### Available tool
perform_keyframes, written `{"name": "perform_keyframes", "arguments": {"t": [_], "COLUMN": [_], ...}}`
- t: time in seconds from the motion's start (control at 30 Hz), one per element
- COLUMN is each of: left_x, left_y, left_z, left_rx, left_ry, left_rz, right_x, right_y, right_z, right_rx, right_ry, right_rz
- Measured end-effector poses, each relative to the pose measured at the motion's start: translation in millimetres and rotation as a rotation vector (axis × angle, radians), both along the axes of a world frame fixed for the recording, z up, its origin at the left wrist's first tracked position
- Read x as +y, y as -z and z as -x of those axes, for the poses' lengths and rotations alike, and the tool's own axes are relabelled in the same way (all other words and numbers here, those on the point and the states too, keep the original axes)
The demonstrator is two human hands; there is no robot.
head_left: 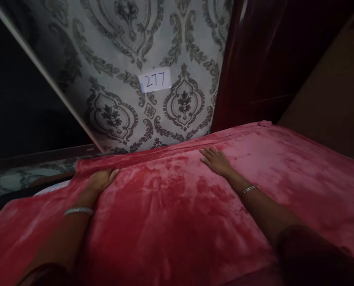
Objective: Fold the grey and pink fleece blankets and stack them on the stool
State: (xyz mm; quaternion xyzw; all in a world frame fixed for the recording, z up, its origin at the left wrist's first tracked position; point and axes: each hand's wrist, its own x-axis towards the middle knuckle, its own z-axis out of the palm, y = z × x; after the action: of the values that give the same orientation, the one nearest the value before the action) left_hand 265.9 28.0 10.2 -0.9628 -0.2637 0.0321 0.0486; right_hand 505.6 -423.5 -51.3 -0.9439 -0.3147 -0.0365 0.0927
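Note:
A plush red blanket (165, 206), lighter pink at the right, spreads across the whole lower view with a folded edge along its far side. At that edge on the left, my left hand (101, 180) is closed on the blanket, its thumb pointing right and its other fingers mostly hidden. My right hand (217, 161) lies flat on the blanket near the same fold, fingers stretched out and holding nothing. Each wrist wears a bangle.
Behind the blanket stands a patterned wall (150, 111) with a paper label (155, 80) reading 277. A dark red glossy panel (254, 59) rises at the right. Some white cloth (53, 187) shows beyond the blanket's left edge.

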Motion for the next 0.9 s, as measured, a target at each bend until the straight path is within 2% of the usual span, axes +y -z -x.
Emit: {"name": "perform_keyframes", "arguments": {"t": [0.07, 0.13, 0.27, 0.33, 0.4, 0.47, 0.6, 0.73, 0.83, 0.9], "left_x": [-13.0, -41.2, -131.2, -173.9, -201.8, -212.3, -204.4, -201.8, -203.4, -200.7], "left_y": [-5.2, -9.2, -10.4, -6.2, 1.5, 10.6, 23.6, 24.2, 21.9, 21.9], "left_z": [-14.0, -39.4, -107.6, -136.6, -155.9, -165.6, -169.2, -168.7, -169.7, -172.0], "left_rx": [0.0, -0.032, -0.091, -0.107, -0.143, -0.197, -0.255, -0.248, -0.228, -0.232], "left_ry": [0.049, 0.142, 0.348, 0.394, 0.382, 0.352, 0.365, 0.329, 0.306, 0.313], "left_rz": [0.025, 0.065, 0.166, 0.179, 0.168, 0.156, 0.207, 0.17, 0.135, 0.145], "right_x": [1.9, 2.8, 2.2, 2.1, 3.2, 3.8, -11.9, -61.8, -97.7, -109.1], "right_y": [-4.5, -9.4, -14.6, -13.3, -10.4, -8.9, -17.6, -24.0, -13.2, -3.5], "right_z": [2.2, 4.0, 5.3, 5.3, 4.5, 0.8, -23.4, -64.0, -87.8, -96.8], "right_rx": [0.014, 0.03, 0.069, 0.082, 0.088, 0.094, 0.086, 0.044, 0.019, -0.012], "right_ry": [0.0, 0.002, -0.007, -0.013, -0.02, -0.029, 0.017, 0.215, 0.299, 0.318], "right_rz": [-0.004, -0.008, -0.039, -0.065, -0.102, -0.151, -0.21, -0.097, -0.022, -0.014]}}
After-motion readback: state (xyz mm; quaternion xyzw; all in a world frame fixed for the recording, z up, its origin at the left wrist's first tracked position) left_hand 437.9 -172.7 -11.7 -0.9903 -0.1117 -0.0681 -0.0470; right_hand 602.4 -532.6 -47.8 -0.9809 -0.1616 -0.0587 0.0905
